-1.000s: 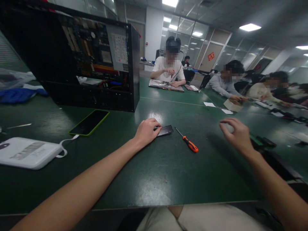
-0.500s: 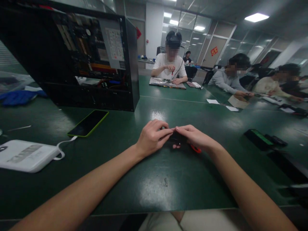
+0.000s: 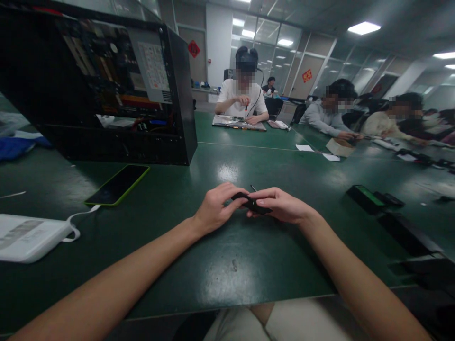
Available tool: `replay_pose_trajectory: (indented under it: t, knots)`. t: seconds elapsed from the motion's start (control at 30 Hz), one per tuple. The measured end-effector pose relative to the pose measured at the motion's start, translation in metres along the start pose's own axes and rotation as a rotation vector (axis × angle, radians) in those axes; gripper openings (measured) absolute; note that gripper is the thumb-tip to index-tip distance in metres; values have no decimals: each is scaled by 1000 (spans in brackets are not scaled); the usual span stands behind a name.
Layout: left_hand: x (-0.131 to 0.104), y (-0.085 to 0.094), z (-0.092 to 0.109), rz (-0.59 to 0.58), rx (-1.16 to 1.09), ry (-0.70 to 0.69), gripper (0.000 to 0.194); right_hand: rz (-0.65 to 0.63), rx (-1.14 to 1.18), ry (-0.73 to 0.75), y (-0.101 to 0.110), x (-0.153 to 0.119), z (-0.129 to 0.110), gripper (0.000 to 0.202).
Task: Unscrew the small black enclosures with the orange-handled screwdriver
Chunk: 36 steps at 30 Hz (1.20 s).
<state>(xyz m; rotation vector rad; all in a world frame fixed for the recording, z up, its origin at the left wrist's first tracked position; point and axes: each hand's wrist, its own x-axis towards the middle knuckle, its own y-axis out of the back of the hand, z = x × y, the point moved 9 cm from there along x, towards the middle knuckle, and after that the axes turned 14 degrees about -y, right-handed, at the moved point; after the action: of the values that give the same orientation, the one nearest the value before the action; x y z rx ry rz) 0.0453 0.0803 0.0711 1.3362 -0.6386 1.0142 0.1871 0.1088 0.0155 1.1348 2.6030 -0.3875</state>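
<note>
A small black part (image 3: 253, 203) is held between both hands over the green table. The fingers of my left hand (image 3: 221, 204) pinch its left end. My right hand (image 3: 280, 203) grips its right end, with the thumb along the near side. A thin dark shaft with a light tip (image 3: 253, 188) sticks up just behind the right fingertips; what it belongs to is hidden.
An open black computer case (image 3: 124, 90) stands at the back left. Before it lie a green-edged phone (image 3: 118, 185) and a white power bank (image 3: 31, 237) joined by a cable. Black parts (image 3: 368, 199) lie at the right. A person (image 3: 242, 90) works across the green table (image 3: 227, 279).
The black part has turned and shows more plainly between my hands. The red-orange piece under my right hand no longer shows. The view has swung a little to the right.
</note>
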Motion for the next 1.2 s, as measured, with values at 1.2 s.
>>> replay_pose_trajectory:
  t: [1.2]
  knots:
    - [-8, -10, -9, -80, 17, 51, 21, 1609, -986, -463, 332, -281, 28, 52]
